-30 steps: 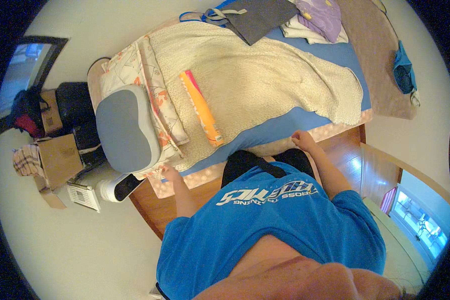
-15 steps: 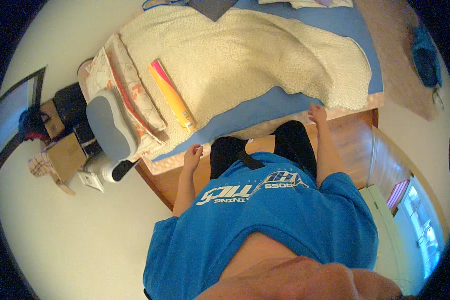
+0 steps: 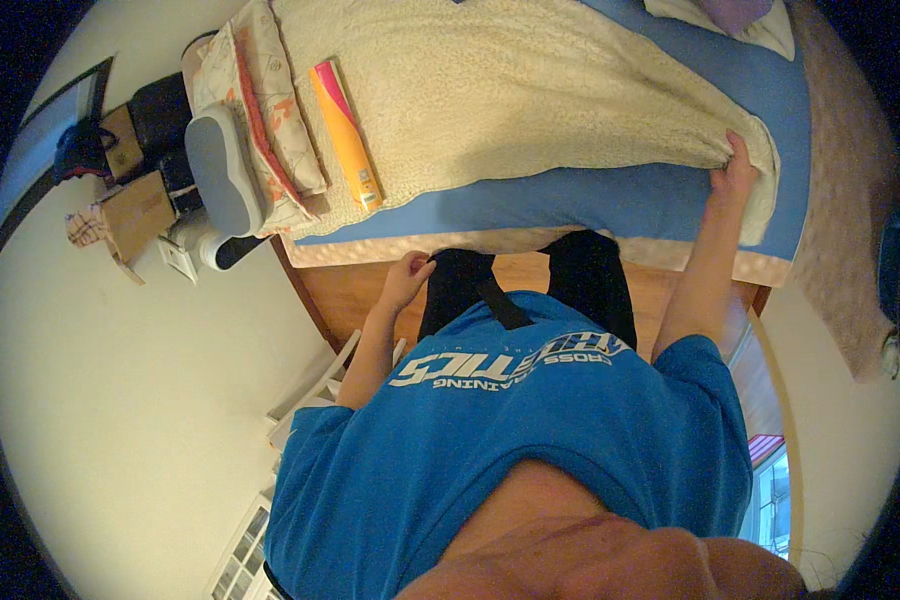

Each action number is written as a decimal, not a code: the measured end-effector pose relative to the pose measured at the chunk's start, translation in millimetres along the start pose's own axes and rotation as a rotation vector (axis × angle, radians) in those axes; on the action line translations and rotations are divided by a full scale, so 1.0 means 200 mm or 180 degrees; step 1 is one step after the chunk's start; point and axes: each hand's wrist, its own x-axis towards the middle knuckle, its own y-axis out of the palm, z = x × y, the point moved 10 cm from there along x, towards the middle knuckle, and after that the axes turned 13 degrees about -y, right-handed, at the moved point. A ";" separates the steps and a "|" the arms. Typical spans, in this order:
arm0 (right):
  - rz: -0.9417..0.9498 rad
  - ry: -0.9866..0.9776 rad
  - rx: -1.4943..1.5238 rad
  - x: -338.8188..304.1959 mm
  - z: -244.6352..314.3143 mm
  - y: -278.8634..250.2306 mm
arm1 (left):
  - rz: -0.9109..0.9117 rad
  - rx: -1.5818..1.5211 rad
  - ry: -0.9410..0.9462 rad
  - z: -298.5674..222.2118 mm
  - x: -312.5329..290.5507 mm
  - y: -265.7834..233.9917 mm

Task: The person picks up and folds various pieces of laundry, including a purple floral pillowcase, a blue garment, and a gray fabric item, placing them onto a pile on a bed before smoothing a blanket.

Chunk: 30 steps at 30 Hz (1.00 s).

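A cream fleecy blanket (image 3: 530, 100) lies over a blue sheet (image 3: 570, 203) on the bed, its near edge running slantwise. My right hand (image 3: 735, 175) is closed on the blanket's edge near its right corner, and the cloth bunches into folds there. Low beside my left thigh hangs my left hand (image 3: 407, 278), loosely bent with the fingers apart and nothing in it. An orange and pink long box (image 3: 345, 135) rests on the blanket's left part. Left of it are a patterned pillow (image 3: 288, 110) and a grey-blue contoured cushion (image 3: 218, 165).
Cardboard boxes (image 3: 138, 215) and black bags stand beyond the bed's left end. A white cloth with a purple item (image 3: 740, 14) lies at the far right of the bed. The bed's wooden side (image 3: 360, 290) runs in front of my legs.
My right hand has moved right and forward and taken hold of the blanket's edge. The blanket's near edge is straighter. My view has shifted, with the dark grey item at the back now nearly out of it.
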 end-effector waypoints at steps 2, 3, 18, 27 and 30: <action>0.0502 -0.0653 -0.0121 0.05 0.10 0.02 | 0.0031 -0.0065 -0.0007 -0.10 -0.02 0.03; 0.0739 -0.0983 -0.0188 0.06 0.13 0.01 | 0.0020 -0.0053 0.0004 -0.15 -0.04 0.05; 0.0412 0.1383 0.0693 0.02 -0.39 -0.29 | -0.0189 0.0307 -0.0265 -0.06 -0.09 0.23; 0.0633 0.1105 0.0752 0.07 -0.26 -0.26 | -0.0381 0.0048 -0.0092 -0.37 -0.10 0.08; 0.0480 0.1293 0.0776 0.03 -0.33 -0.34 | -0.0699 0.0056 -0.0056 -0.30 -0.06 -0.03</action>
